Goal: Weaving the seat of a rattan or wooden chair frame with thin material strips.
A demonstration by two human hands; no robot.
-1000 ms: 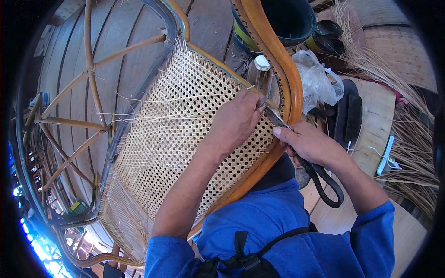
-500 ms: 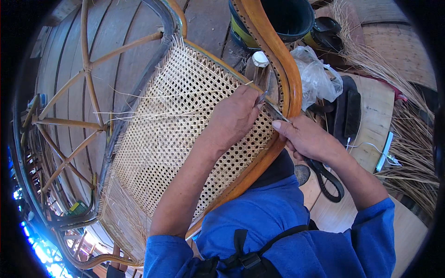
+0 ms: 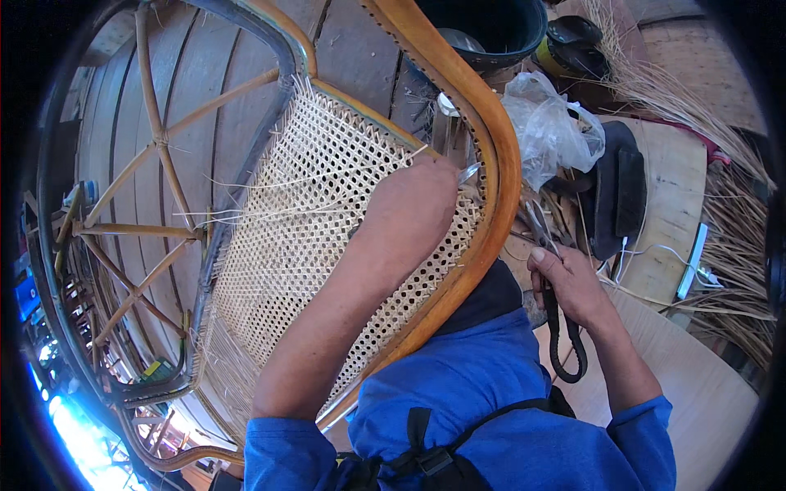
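Left hand [image 3: 413, 196] over cane webbing [image 3: 295, 233] (pale)

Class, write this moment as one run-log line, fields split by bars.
left hand: gripping metal-tipped tool over woven cane panel | right hand: holding black-handled metal tool right of curved frame
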